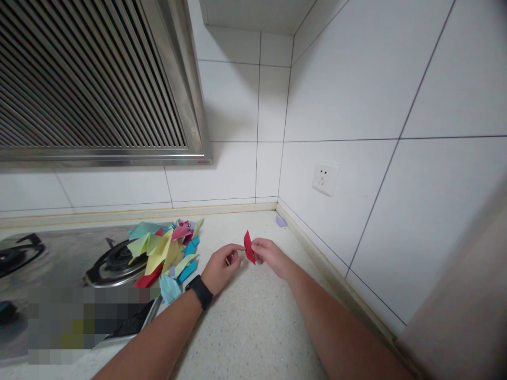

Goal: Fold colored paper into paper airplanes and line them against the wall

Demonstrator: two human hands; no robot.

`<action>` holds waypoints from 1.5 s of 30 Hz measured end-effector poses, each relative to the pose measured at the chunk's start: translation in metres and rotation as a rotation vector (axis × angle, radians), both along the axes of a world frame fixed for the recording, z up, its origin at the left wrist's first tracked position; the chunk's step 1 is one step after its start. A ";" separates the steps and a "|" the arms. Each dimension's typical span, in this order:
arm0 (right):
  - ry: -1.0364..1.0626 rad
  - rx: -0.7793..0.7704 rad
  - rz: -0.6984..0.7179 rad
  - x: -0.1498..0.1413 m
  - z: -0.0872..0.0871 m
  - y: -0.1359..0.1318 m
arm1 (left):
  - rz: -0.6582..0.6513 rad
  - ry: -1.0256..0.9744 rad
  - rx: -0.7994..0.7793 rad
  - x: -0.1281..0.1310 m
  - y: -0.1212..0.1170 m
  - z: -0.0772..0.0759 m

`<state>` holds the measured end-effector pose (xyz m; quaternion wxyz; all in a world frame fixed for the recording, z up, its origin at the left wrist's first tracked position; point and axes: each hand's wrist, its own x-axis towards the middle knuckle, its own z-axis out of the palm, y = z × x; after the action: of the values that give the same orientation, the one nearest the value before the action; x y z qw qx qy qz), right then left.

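Note:
Above the speckled counter, a small piece of red folded paper stands upright between my hands. My right hand pinches its right side between thumb and fingers. From the left, my left hand reaches it with curled fingers; the index fingertip meets the paper's left edge, and the thumb is close below. A dark watch is on my left wrist. To the left lies a heap of folded papers in yellow, blue, green, pink and red, partly over a stove burner.
A gas stove takes up the left, under a slatted metal range hood. One lilac paper piece lies in the back corner. White tiled walls meet behind the counter; a wall socket is on the right one.

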<state>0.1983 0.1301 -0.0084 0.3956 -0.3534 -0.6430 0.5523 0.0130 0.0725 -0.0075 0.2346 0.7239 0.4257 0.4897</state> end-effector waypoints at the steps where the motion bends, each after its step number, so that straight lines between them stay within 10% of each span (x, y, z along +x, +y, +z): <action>1: 0.001 -0.004 0.003 0.000 0.000 0.000 | -0.004 0.003 -0.001 0.000 0.000 0.000; 45: -0.012 0.016 0.069 0.003 -0.001 -0.001 | -0.024 0.052 -0.028 0.001 -0.001 0.004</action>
<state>0.2011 0.1291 -0.0091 0.3753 -0.3310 -0.6616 0.5585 0.0138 0.0716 -0.0037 0.2394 0.7382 0.4295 0.4618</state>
